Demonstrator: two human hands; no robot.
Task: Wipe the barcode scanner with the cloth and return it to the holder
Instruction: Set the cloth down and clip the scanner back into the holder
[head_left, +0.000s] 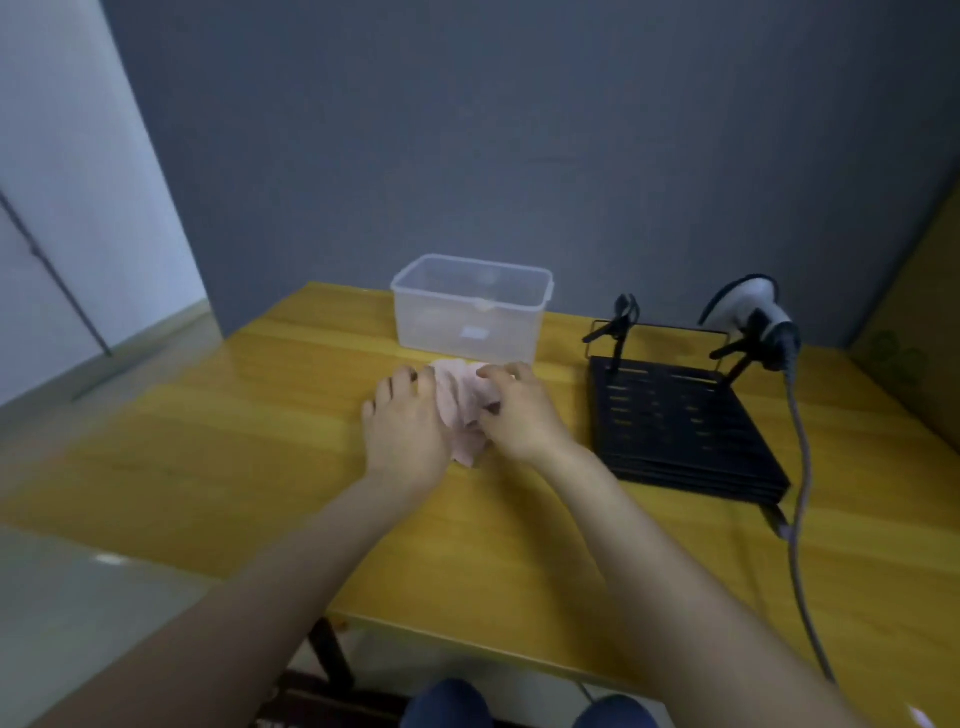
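A crumpled pale pink cloth (464, 410) lies on the yellow wooden table (218, 415), in front of a clear box. My left hand (402, 423) rests flat on the cloth's left side. My right hand (519, 410) pinches its right edge with the fingertips. The white and black barcode scanner (756, 314) sits on the right clip arm of the black holder (680, 421) at the table's right. Its grey cable (802, 467) runs down past the holder toward the front edge.
A clear plastic box (470, 306) stands at the table's back, just behind the cloth. A grey wall panel rises behind the table. A cardboard surface (914, 332) borders the right side. The table's front edge lies close to my knees (452, 701).
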